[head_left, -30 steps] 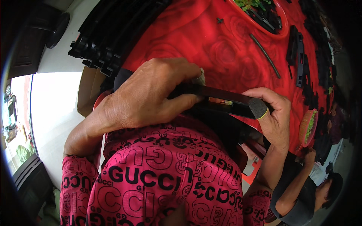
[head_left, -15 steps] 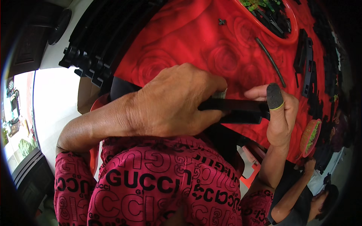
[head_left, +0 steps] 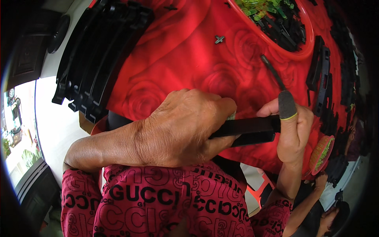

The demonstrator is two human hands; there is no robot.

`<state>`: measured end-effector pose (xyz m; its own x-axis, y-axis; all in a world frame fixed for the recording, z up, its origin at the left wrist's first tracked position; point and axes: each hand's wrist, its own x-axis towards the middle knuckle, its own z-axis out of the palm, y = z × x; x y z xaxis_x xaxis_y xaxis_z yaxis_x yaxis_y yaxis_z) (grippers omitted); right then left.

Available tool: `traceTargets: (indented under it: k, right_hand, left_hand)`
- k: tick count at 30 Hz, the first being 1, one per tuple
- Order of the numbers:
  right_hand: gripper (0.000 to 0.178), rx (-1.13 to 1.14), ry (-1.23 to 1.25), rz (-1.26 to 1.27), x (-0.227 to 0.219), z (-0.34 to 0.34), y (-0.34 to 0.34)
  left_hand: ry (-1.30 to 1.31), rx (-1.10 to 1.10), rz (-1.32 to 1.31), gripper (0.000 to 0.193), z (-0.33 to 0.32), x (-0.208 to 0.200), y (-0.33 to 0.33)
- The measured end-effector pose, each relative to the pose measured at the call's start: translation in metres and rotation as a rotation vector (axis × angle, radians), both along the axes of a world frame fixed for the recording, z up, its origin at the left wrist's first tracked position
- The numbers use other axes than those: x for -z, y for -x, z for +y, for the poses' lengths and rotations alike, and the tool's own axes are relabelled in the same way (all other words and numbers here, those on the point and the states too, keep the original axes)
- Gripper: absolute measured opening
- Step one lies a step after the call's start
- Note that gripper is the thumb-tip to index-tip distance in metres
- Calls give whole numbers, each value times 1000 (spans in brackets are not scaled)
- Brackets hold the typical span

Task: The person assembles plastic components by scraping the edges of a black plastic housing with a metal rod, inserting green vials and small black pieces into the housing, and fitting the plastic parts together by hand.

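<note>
Between my two hands is a long, black, straight-edged plastic piece, lying roughly level over the red cloth's near edge. My left hand is closed round its left end, back of the hand up, with a bit of something pale showing by the index finger. My right hand grips the other end, its thumb up and covered by a dark finger cot with a yellow rim. The fingers hide both ends of the piece. Just beyond the right thumb lies a thin dark rod.
Several long black plastic parts are stacked at the left. A red basin holds green and black small pieces at the far right. Black parts and a pink basket of green bits lie rightward. Another person's arm is at lower right.
The view has shifted, so the hands and cloth sit lower in the picture. Both hands keep their hold on the black piece, which looks nearly unchanged between them.
</note>
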<state>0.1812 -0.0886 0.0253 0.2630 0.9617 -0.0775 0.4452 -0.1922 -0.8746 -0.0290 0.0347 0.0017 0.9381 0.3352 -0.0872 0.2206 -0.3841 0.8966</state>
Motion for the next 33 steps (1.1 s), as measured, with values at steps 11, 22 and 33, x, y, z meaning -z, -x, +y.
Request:
traceTargets:
  k: [11,22,33]
  right_hand:
    - [54,22,-18,58,22,-8,-14]
    - [46,115,140,96,20,-3,-20]
    - [34,-359,47,-426,2,17,-13]
  left_hand:
    - [-105,23,162,26,2,-11,-16]
    - [-361,-53,-32,50,18,-1,18]
    - [-298,-104,-273,54,17,33,21]
